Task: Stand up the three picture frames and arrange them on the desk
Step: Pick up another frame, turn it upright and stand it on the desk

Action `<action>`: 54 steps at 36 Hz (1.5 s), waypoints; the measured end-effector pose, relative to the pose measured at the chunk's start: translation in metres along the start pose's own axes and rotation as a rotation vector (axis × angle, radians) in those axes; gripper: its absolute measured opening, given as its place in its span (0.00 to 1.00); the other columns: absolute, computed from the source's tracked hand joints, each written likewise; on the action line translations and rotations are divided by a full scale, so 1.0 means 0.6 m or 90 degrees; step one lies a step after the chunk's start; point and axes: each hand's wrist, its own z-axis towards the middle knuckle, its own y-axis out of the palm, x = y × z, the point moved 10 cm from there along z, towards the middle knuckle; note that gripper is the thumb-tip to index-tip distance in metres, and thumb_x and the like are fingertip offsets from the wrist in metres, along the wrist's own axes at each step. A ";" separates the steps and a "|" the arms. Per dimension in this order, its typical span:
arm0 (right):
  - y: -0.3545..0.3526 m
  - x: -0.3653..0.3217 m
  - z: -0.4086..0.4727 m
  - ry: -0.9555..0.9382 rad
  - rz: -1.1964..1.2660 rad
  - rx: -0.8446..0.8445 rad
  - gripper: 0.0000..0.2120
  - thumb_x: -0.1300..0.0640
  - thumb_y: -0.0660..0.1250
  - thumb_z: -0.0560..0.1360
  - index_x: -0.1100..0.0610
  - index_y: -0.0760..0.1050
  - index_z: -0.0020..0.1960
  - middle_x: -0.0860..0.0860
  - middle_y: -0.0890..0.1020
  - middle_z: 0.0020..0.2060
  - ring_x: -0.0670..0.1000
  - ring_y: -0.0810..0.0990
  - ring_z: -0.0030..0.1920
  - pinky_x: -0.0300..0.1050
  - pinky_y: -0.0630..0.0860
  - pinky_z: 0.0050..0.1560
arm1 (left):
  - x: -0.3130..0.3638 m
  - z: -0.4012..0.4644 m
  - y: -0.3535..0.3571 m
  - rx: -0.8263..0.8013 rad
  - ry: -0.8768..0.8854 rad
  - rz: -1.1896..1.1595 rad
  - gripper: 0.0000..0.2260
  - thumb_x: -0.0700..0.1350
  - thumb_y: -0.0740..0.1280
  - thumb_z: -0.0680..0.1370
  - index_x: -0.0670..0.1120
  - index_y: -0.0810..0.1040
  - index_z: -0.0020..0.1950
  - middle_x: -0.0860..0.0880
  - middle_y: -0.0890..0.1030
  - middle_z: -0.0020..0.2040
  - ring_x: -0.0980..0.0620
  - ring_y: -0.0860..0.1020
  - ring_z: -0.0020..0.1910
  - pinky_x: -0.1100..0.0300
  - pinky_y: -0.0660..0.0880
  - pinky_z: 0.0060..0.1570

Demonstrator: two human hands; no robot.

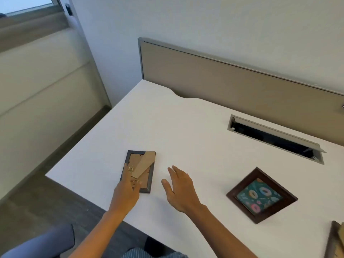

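Three picture frames lie on the smooth white desk (186, 127): a dark grey rectangular frame (138, 171) face down at 9 o'clock with its cardboard easel leg (144, 163) swung out, a brown square wooden frame (261, 195) face up at 3 o'clock showing a doughnut print, and a third frame (337, 239) cut off at 5 o'clock. The left hand (126, 192) rests loosely spread fingers on the grey frame's backing, while the right hand (179, 189) hovers just beside it, fingers apart, grasping nothing; a metal cable hatch (275, 138) stands open at 1 o'clock before a beige partition panel (223, 81)

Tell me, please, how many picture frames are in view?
3: a grey frame face down under the left hand, a brown frame face up at right, and one cropped frame bottom right.
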 end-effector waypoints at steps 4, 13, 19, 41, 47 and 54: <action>0.055 -0.023 0.019 0.043 0.025 -0.054 0.31 0.39 0.53 0.88 0.53 0.58 0.87 0.51 0.64 0.86 0.55 0.63 0.85 0.54 0.58 0.85 | -0.054 0.009 -0.029 0.035 -0.050 -0.013 0.33 0.46 0.69 0.82 0.47 0.56 0.83 0.50 0.81 0.56 0.44 0.82 0.59 0.52 0.79 0.57; 0.149 -0.051 0.039 0.156 0.118 -0.129 0.35 0.39 0.60 0.86 0.52 0.57 0.87 0.52 0.65 0.85 0.58 0.63 0.85 0.58 0.62 0.82 | -0.106 0.015 -0.016 -0.036 -0.126 0.036 0.37 0.55 0.68 0.81 0.43 0.54 0.83 0.41 0.66 0.79 0.39 0.63 0.78 0.40 0.68 0.72; 0.197 -0.026 0.069 0.187 0.182 -0.086 0.32 0.36 0.66 0.79 0.47 0.68 0.80 0.46 0.80 0.72 0.54 0.77 0.73 0.54 0.78 0.73 | -0.097 0.018 -0.004 -0.049 -0.115 0.092 0.34 0.51 0.67 0.82 0.45 0.55 0.83 0.44 0.70 0.75 0.42 0.67 0.75 0.41 0.72 0.68; 0.112 -0.007 0.062 0.199 0.433 0.033 0.30 0.79 0.72 0.71 0.52 0.77 0.64 0.53 0.82 0.62 0.46 0.83 0.57 0.32 0.82 0.44 | -0.067 0.032 -0.010 -0.065 -0.161 -0.104 0.32 0.24 0.66 0.74 0.52 0.71 0.71 0.46 0.64 0.60 0.46 0.77 0.48 0.60 0.81 0.38; 0.056 -0.020 0.082 0.094 0.315 0.124 0.24 0.69 0.82 0.72 0.57 0.84 0.66 0.55 0.81 0.56 0.51 0.85 0.52 0.25 0.77 0.53 | -0.035 0.045 -0.046 -0.021 -0.081 -0.089 0.22 0.34 0.74 0.76 0.45 0.77 0.68 0.42 0.72 0.61 0.48 0.79 0.52 0.61 0.80 0.55; -0.038 -0.071 0.087 -0.018 0.237 0.200 0.10 0.63 0.78 0.78 0.58 0.87 0.59 0.50 0.76 0.49 0.43 0.78 0.45 0.29 0.74 0.46 | 0.024 0.080 -0.116 0.028 0.004 -0.073 0.08 0.40 0.76 0.76 0.46 0.85 0.54 0.42 0.81 0.53 0.49 0.83 0.43 0.67 0.76 0.42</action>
